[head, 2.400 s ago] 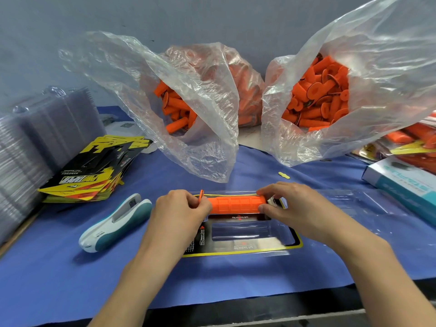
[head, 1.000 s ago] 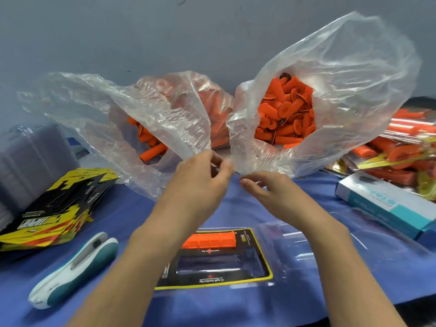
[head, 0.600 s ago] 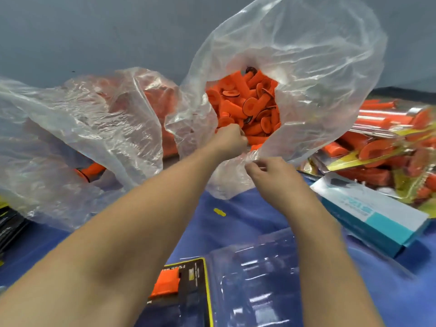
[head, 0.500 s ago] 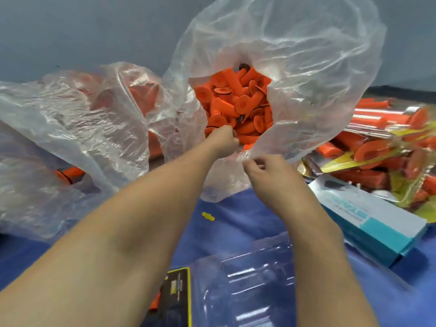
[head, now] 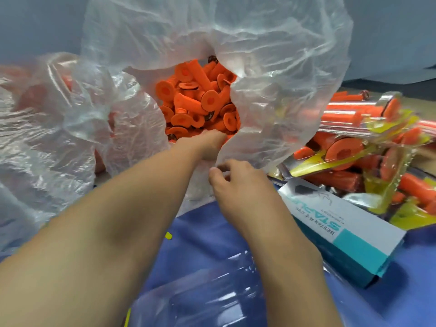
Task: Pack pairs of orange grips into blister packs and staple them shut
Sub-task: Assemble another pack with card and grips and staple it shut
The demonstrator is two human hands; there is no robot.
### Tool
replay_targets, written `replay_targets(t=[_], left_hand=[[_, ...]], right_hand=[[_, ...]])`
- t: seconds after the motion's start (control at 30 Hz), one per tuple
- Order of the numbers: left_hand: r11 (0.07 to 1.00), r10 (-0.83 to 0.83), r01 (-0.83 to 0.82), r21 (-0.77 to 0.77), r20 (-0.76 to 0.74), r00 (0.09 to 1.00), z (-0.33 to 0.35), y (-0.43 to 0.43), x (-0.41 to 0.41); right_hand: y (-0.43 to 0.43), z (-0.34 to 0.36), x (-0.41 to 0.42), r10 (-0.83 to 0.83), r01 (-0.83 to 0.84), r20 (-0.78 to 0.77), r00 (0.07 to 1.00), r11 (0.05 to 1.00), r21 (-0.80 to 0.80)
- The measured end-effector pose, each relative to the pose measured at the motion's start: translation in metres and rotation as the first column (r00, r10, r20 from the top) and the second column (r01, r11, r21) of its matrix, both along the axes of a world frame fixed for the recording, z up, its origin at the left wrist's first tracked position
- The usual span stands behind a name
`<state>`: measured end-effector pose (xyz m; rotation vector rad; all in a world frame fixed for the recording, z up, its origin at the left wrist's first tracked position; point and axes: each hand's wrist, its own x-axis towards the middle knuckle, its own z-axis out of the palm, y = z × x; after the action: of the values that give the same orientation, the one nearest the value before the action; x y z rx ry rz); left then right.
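**Left hand deep in the bag of grips, right hand at the bag's rim**

The left hand reaches forward into the mouth of the clear bag, its fingers sunk among the orange grips heaped inside. Plastic and grips hide those fingers, so I cannot tell whether the left grip is apart or clamped on anything. The right hand sits just below the opening, fingers curled, its grip together on the lower edge of the bag's rim, thumb towards the left forearm.

The bag stands on the blue-covered bench, its mouth facing the camera. To its left slumps a second bag, with more orange showing dimly through the plastic. At the bottom of the view, between the two forearms, lies an open blister pack, its clear half turned up. A white and teal staple box lies at an angle right of the right wrist. Behind it is a loose pile of filled packs, orange grips under clear plastic with yellow card. A small yellow scrap lies on the blue cover beside the left forearm.
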<state>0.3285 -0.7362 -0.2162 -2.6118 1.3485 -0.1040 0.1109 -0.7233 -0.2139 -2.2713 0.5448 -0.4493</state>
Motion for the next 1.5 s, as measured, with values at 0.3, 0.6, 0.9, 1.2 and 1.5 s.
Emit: replay_targets(t=[0.3, 0.6, 0.9, 1.2, 1.5], left_hand=[[0.931, 0.341, -0.212, -0.296, 0.505, 0.792, 0.075, 0.092, -0.048], [0.560, -0.142, -0.114, -0.821, -0.230, 0.963, 0.057, 0.234, -0.192], [0.399, 0.103, -0.266, -0.877, -0.245, 0.964, 0.023, 0.340, -0.232], [0.484, 0.162, -0.038, -0.874, 0.046, 0.986, 0.028, 0.377, -0.248], [0.390, 0.237, -0.095, -0.916, 0.000, 0.971, 0.027, 0.393, -0.261]], right_hand=[[0.036, 0.017, -0.003, 0.038, -0.048, 0.111, 0.993, 0.995, 0.082], [0.098, 0.032, -0.028, 0.159, -0.416, 0.625, 0.765, 0.862, 0.290], [0.164, 0.012, -0.049, 0.361, -0.555, 0.606, 0.709, 0.816, 0.163], [0.199, 0.011, -0.043, 0.502, -0.478, 0.432, 0.749, 0.861, -0.172], [0.216, 0.018, -0.049, 0.557, -0.418, 0.333, 0.761, 0.814, -0.404]])
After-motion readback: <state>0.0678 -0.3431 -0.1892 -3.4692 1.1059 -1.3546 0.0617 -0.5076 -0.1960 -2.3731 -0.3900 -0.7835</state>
